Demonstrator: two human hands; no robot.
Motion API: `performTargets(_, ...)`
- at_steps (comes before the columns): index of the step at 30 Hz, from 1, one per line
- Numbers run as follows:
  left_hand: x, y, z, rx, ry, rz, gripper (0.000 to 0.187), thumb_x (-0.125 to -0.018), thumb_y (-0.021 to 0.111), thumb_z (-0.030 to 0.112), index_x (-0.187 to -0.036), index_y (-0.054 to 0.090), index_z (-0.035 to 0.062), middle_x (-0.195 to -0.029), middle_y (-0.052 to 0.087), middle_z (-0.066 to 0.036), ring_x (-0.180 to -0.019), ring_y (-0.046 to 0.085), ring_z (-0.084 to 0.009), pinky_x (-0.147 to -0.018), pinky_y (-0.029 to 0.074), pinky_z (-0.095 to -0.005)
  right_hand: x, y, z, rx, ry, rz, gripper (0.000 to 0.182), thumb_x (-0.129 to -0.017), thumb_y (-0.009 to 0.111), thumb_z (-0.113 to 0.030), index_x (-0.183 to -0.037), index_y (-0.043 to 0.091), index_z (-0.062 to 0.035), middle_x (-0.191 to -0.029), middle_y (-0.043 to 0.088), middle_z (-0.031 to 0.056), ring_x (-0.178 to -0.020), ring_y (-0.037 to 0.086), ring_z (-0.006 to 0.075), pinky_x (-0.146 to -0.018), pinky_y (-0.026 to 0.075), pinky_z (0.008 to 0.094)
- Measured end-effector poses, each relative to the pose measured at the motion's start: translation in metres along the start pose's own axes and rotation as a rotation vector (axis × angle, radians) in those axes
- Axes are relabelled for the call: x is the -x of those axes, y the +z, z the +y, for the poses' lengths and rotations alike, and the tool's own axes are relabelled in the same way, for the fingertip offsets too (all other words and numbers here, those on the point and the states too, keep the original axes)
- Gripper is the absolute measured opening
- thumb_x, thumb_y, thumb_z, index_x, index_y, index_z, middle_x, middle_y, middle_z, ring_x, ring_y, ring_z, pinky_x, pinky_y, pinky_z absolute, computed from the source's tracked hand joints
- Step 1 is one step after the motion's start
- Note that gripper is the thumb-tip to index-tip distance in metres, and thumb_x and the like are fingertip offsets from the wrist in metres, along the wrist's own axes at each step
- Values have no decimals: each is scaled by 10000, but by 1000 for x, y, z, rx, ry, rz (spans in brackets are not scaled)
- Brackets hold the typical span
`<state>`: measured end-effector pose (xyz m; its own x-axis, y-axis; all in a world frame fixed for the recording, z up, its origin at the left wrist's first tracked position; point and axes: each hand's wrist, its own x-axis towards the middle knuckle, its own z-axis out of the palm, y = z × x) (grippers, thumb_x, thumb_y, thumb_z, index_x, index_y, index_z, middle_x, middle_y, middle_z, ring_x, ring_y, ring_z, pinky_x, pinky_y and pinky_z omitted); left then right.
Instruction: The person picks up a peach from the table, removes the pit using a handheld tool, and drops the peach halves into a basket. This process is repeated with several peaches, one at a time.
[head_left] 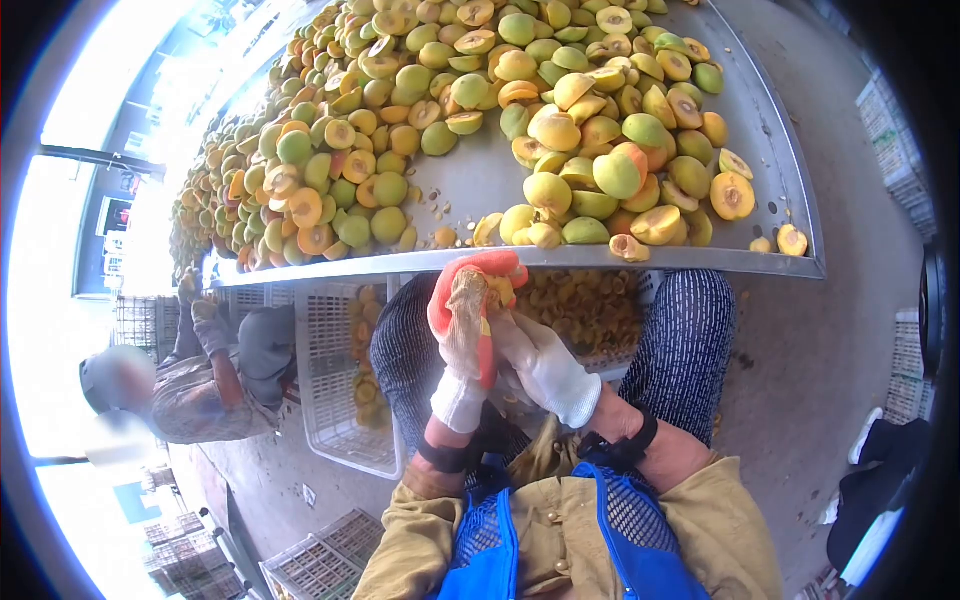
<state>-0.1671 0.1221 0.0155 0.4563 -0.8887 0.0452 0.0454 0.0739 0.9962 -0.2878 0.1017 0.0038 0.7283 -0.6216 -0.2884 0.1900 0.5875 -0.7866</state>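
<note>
- Left hand (462,318), orange-and-white glove: fingers curled in, pinching a small yellow fruit piece (502,291).
- Right hand (540,365), white glove: close against the left one. Fingertips hidden, can't tell if they grip anything.
- Fruit piece location: above the lap, just beside the metal table's rim (720,262), not lying on the table.
- Risk: piece slips out. Cause would be wet flesh against a soiled glove, small contact area.
- Risk: right fingers get nipped or poked. Cause: hands overlap, so contact is hard to see.
- Risk: a drop goes between the knees into the cut fruit (590,310) below and gets lost among similar bits.
- Risk: a bumped rim sends the cut half (629,248) over; it sits right at the edge, with the fruit heap (620,170) crowding behind.
</note>
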Motion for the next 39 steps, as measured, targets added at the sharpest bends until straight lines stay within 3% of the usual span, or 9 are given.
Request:
performTargets(8,-4,5,1,35,-33,-13,570,-1053,472,556,-1157,667,30,-1047,739,-153,-905,719,-234,-774,547,-319,7,-7,-18,-31,166,-66,434,-1092,515,-388,-1297,600,-15,-1085,648,25,-928,577,108,-823,504,284)
performTargets(16,-4,-11,-18,-36,-44,-20,614,-1032,506,571,-1025,689,-14,-933,743,-178,-803,718,-261,-735,565,-362,-2,-5,28,122,-195,45,364,-1086,525,-370,-1180,633,-35,-889,614,18,-766,506,85,-689,459,267)
performTargets(25,-22,-12,-10,-93,70,-248,580,-1039,519,529,-865,678,0,-815,716,-170,-727,684,-268,-690,566,-359,6,-34,-26,-535,430,-530,472,-1042,509,-572,-908,537,-121,-599,451,-20,-384,361,74,-349,292,242)
performTargets(29,-19,19,34,451,-290,-17,480,-1079,443,529,-916,584,101,-748,643,-106,-618,610,-239,-552,512,-335,2,-30,-16,-632,447,-647,508,-1012,499,-637,-887,500,-144,-562,396,-38,-340,319,54,-302,249,217)
performTargets(31,-26,6,54,303,-351,272,412,-1072,482,499,-923,605,135,-756,629,-80,-590,586,-212,-523,483,-310,-1,-23,-12,-573,421,-705,526,-999,495,-659,-896,503,-143,-569,406,-44,-360,346,43,-316,270,203)
performTargets(32,-29,-42,38,408,-240,217,462,-1069,488,455,-999,653,30,-851,686,-125,-691,683,-243,-617,565,-358,-1,-20,-12,-552,450,-576,522,-1000,502,-651,-903,504,-138,-575,407,-47,-368,342,38,-321,268,199)
performTargets(36,-9,-165,72,-1137,-107,122,368,-1015,618,335,-1082,731,-9,-870,734,-87,-722,686,-148,-650,549,-277,2,-15,-4,-443,507,-185,481,-1021,498,-621,-926,510,-149,-591,406,-64,-401,355,25,-353,279,192)
performTargets(38,-17,-166,79,-1716,378,82,265,-969,651,215,-1127,723,14,-990,742,-104,-823,704,-167,-757,558,-297,2,-7,-7,-385,527,-76,458,-1031,496,-607,-925,510,-161,-593,400,-69,-405,357,23,-362,286,194)
performTargets(39,-31,-150,73,-1400,303,86,269,-934,674,180,-1156,718,33,-1063,734,-116,-907,710,-208,-827,554,-332,1,-3,-8,-345,553,-34,441,-1046,482,-591,-914,511,-171,-583,374,-76,-403,344,36,-370,276,215)
